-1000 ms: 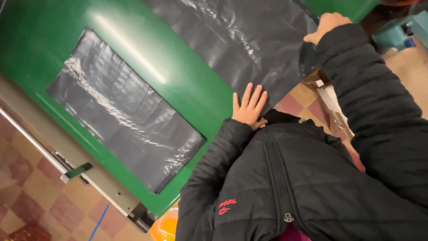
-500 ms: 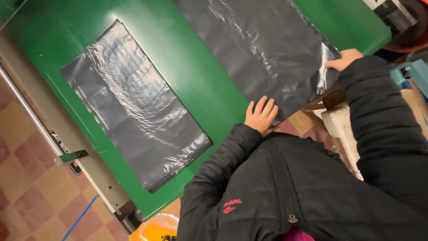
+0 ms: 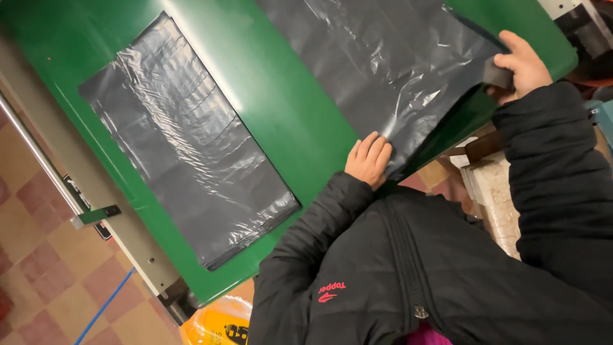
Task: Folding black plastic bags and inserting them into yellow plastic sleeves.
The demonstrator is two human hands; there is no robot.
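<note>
Pressing left hand [image 3: 368, 160], right hand [image 3: 520, 64] pinching black bag [image 3: 383, 64].

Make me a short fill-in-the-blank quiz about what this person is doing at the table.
1. The table is painted ____.
2. The left hand lies flat on a dark plastic ____.
3. The right hand pinches that sheet's ____ between its fingers.
4. The separate stack of bags lies to the ____ of the hands in the picture.

Missing words: green; sheet; edge; left
</note>
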